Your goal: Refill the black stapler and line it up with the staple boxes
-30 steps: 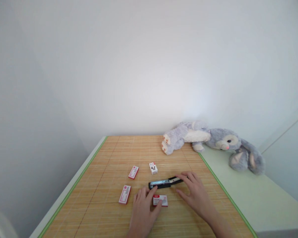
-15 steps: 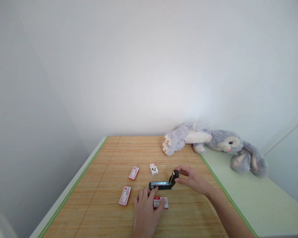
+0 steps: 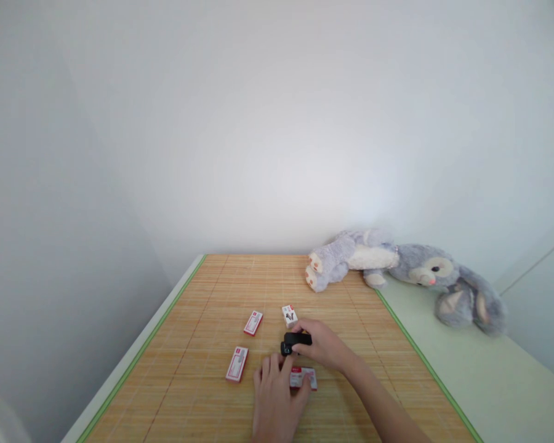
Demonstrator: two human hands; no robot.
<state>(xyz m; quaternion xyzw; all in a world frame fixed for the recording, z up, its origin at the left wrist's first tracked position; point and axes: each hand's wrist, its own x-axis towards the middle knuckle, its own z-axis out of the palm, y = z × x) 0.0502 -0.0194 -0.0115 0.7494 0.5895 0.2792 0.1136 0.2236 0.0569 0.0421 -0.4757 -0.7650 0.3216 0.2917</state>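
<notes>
A black stapler [image 3: 297, 339] lies on the bamboo mat, its top arm folded down over its base. My right hand [image 3: 322, 346] is closed around the top arm from the right, hiding the stapler's right end. My left hand [image 3: 276, 394] rests on the mat in front with fingers spread, the index fingertip at the stapler's front side. Its thumb lies on a red-and-white box [image 3: 303, 378]. Just behind the stapler is a small white box [image 3: 289, 315] with a dark picture of staples. Two more red-and-white boxes, one farther [image 3: 253, 323] and one nearer [image 3: 237, 364], lie to the left.
The bamboo mat [image 3: 189, 369] has green edging and covers the tabletop. A grey plush rabbit [image 3: 378, 258] lies across the back right, its head and ears on the pale green surface [image 3: 461, 369]. White walls [image 3: 277, 123] stand behind and to the left.
My right hand has swung the stapler's raised top arm down to the left over its base. My left hand has stayed in place by the box. The view has shifted slightly.
</notes>
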